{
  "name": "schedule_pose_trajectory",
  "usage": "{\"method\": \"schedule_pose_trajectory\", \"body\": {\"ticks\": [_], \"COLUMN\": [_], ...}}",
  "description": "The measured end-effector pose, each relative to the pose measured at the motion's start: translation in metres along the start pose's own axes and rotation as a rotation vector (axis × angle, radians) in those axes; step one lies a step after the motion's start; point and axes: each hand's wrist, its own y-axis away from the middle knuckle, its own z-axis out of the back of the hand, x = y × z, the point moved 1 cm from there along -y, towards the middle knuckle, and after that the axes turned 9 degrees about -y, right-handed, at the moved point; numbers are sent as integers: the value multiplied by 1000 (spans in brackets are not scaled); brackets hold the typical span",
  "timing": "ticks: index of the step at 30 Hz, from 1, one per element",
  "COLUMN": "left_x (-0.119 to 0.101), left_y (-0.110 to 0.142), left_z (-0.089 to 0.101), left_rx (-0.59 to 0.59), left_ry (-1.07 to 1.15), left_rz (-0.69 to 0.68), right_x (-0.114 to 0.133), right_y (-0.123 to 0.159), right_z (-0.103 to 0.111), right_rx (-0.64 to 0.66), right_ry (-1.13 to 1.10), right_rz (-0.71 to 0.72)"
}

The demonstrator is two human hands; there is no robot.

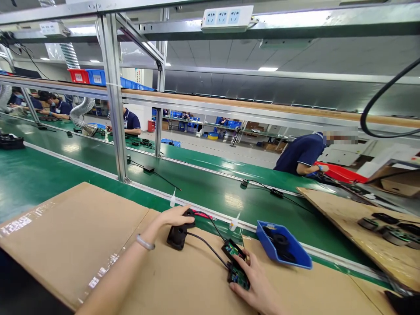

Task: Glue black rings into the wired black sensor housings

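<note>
Two black square plastic housings lie close together on the cardboard. My left hand [176,216] grips the farther housing [189,213]; the nearer housing [176,237] sits just below my fingers. From each a black cable [207,243] runs right to an open black case with a green circuit board inside. My right hand [254,282] has its thumb and fingers around the nearer circuit board case [239,277], with fingertips close to the farther circuit board case [231,248]. Part of both cases is hidden behind my fingers.
A blue bin [284,247] with black parts stands right of my right hand. Two small white bottles, one a dropper bottle [234,223], stand by the metal rail. Beyond, cabled parts lie on the green belt [197,177]. A co-worker [300,153] bends over at the right.
</note>
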Motion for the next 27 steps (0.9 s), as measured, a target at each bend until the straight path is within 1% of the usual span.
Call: {"method": "schedule_pose_trajectory", "body": {"ticks": [3,6,8,11,14,17,20,23,27], "left_x": [-9,-14,-12,-4,-1,-7,-18,-25,-26], "left_y": [-17,-25,-23,-12,1,10,14,17,21], "left_z": [2,3,9,21,29,25,15,8,6], "left_rx": [-16,34,84,160,233,315,358,348,294], "left_ry": [-67,-130,-147,-137,-124,-141,-159,-164,-149], "left_rz": [33,25,-12,-62,-17,81,155,194,208], "right_x": [2,0,-4,-10,-14,-17,-19,-20,-21], "right_y": [2,4,6,8,8,7,4,0,-6], "right_z": [-1,-2,-4,-8,-12,-14,-16,-15,-11], "right_rx": [2,1,0,-10,5,31,10,-1,30], "right_ry": [10,-2,-17,-32,-23,-14,-31,-49,-25], "right_rz": [-20,-23,-4,27,47,63,101,142,160]}}
